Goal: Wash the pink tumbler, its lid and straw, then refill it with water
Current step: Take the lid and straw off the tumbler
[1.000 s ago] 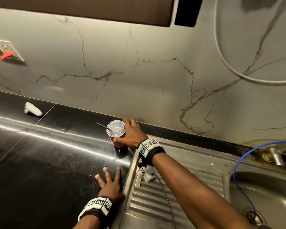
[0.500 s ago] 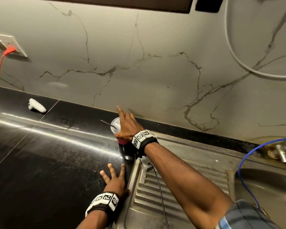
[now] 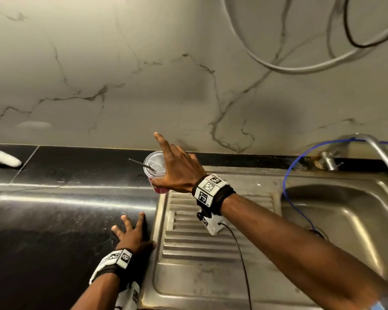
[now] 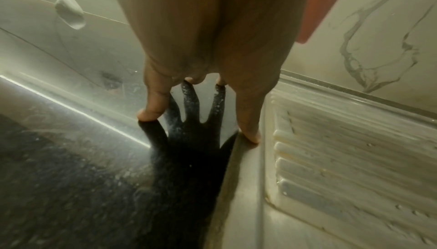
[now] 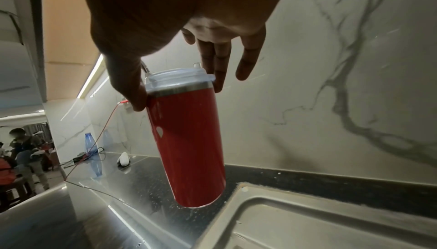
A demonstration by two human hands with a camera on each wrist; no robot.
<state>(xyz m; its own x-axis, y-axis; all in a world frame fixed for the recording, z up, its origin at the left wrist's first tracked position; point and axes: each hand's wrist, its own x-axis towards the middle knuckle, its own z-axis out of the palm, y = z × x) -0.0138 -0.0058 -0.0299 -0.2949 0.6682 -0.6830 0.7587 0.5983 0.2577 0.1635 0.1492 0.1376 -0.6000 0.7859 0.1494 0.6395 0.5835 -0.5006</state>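
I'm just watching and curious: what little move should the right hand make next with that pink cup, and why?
Probably carry the tumbler rightward over the sink basin. The right hand grips it near the top, tilted above the counter, with lid and straw on, so washing hasn't begun.

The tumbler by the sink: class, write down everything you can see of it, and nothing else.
The tumbler is a tall, straight-sided cup with a glossy pink-red body and a bare metal band at the rim. A clear plastic lid sits on top, and a thin dark straw sticks out through it. It is lifted off the black counter, tilted, beside the steel drainboard. The right hand holds it near the top, thumb on one side, fingers at the lid.
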